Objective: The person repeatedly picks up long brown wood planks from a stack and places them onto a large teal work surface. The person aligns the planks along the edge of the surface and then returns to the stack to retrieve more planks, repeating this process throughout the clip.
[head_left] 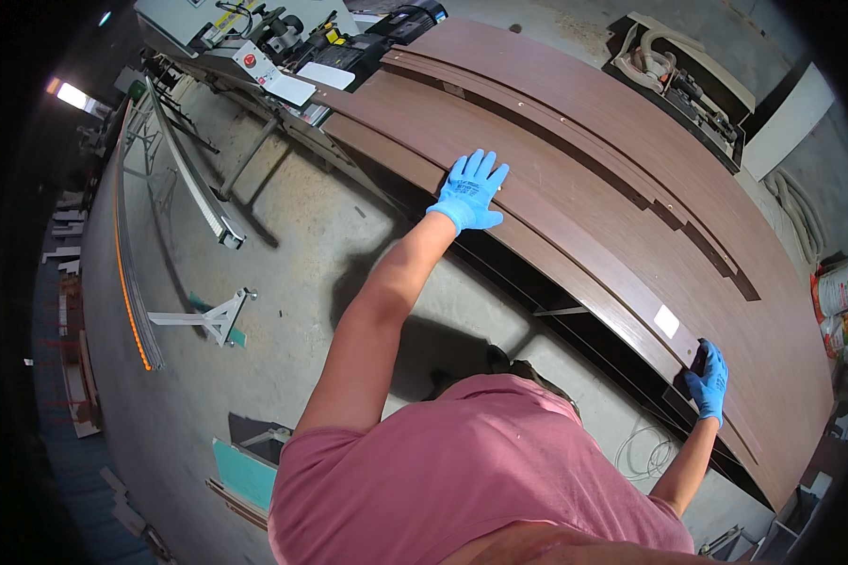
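My L hand (pixel 473 191) spread wide on brown boards (pixel 594 250), R hand (pixel 709 381) curled, can't tell if gripping; best w/ even pressure

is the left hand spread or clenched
Spread: the left hand, in a blue glove, shows its fingers reaching out and its thumb apart, on the brown boards.

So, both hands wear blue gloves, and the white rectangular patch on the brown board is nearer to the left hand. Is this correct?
Not quite: in the head view, the white patch on the brown board is nearer to the right hand, not the left hand. Both wear blue gloves.
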`<state>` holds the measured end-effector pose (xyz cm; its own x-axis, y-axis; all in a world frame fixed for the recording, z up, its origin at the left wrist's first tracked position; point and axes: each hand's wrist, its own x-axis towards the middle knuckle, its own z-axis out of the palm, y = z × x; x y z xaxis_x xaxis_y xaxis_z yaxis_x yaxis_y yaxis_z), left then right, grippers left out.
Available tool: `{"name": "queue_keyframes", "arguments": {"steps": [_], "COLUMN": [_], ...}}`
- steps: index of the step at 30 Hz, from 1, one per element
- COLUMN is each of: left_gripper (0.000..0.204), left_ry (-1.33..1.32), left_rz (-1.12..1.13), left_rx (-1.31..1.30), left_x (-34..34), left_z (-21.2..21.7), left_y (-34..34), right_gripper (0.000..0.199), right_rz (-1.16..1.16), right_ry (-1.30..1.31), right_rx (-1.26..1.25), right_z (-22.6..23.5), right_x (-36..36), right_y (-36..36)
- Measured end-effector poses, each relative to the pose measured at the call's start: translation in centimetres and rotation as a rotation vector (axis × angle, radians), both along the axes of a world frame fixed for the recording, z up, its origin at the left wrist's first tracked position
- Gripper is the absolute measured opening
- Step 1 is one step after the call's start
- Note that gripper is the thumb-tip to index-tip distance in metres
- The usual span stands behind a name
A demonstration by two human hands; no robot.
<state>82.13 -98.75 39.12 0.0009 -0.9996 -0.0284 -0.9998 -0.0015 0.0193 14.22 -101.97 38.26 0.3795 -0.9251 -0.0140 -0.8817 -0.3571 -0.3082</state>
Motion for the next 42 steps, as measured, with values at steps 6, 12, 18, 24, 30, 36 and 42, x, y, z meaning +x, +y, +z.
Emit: {"name": "queue_keyframes", "arguments": {"steps": [6,12,18,24,30,36,42], "left_gripper": [0.090,0.077,0.075,0.063,0.073,0.086,0.104], "left_ry": [0.044,0.034,0.005,0.061,0.131,0.262,0.107], "left_rz": [-0.080,-0.193,-0.269,-0.302,-0.344,-0.417,-0.289], "left_rx": [0.058,0.059,0.087,-0.047,0.003,-0.158,0.029], "left_x": [0.0,-4.9,-9.6,-14.0,-19.5,-18.7,-9.6], "left_z": [0.3,0.4,0.8,-0.9,-0.4,-1.7,1.1], "left_y": [-1.3,-3.2,-3.3,-2.9,-3.1,-1.9,-2.2], "right_gripper": [0.075,0.066,0.072,0.077,0.086,0.072,0.080], "right_rz": [-0.095,-0.230,-0.298,0.123,0.227,0.160,0.039], "right_ry": [0.047,0.116,0.378,-0.012,0.027,0.054,0.090], "right_rx": [0.024,-0.051,-0.140,-0.283,-0.300,-0.175,-0.170], "right_z": [-0.4,-1.5,-2.0,2.3,-1.2,0.4,-0.5], "right_x": [-5.0,-10.6,-7.5,11.0,17.3,14.6,7.0], "right_y": [0.0,0.8,1.8,1.6,0.2,0.5,2.6]}}
